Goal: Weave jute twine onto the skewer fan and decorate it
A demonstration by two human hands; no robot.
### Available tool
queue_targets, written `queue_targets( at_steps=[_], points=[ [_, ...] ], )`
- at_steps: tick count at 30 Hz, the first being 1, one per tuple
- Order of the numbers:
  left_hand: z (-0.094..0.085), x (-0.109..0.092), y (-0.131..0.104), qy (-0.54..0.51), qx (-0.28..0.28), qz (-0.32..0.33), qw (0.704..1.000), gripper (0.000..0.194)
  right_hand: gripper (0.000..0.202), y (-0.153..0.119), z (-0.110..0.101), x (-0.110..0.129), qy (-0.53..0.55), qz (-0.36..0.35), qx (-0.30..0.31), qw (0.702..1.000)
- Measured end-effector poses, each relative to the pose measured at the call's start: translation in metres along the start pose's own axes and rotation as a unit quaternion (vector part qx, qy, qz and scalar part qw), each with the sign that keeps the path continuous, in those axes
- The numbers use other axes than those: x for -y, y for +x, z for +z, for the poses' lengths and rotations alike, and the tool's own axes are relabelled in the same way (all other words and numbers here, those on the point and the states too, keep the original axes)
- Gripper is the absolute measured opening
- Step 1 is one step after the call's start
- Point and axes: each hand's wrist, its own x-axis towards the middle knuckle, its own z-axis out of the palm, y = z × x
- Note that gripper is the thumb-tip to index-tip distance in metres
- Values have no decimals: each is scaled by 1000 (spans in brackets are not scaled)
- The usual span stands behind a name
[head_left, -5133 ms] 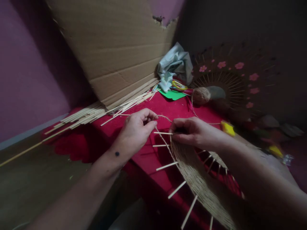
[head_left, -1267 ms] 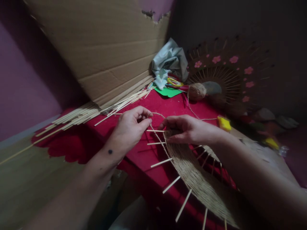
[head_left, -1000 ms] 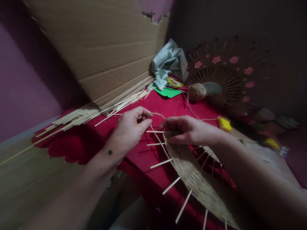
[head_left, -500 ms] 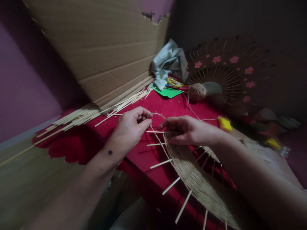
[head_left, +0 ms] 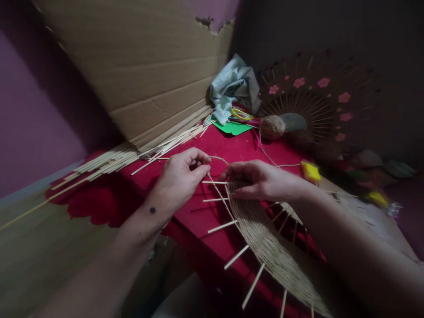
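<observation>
Two hands, left hand (head_left: 188, 172) pinching twine (head_left: 217, 187), right hand (head_left: 258, 180) gripping woven band (head_left: 265, 238)

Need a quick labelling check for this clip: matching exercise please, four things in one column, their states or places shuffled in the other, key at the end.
Things
1. Left hand
2. Right hand
3. Pale blue cloth
4. Green sheet

States or places
A. Crumpled, beside the cardboard
B. Thumb against the top end of the woven band
C. Lying flat on the red cloth
D. Pinching the twine strand

Pairs: 1-D, 2-B, 3-A, 4-C
</observation>
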Motion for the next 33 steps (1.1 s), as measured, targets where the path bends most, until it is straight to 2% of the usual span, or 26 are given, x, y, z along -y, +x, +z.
queue_targets(
  at_steps=[9,23,28,33],
  points=[
    [1,-2,0,-23,-2,-8,1000,6,22,1,0,-3,-9,-7,-2,1000],
    [0,-7,-2,-24,8,-6,1000,6,21,3,8,-5,50,-1,10,999],
    [0,-11,-2,-80,4,-40,996,6,22,5,9,-11,37,-22,-3,999],
    [-3,-18,-3,-131,37,-59,989,8,16,5,8,-13,13,-34,-19,999]
  ],
)
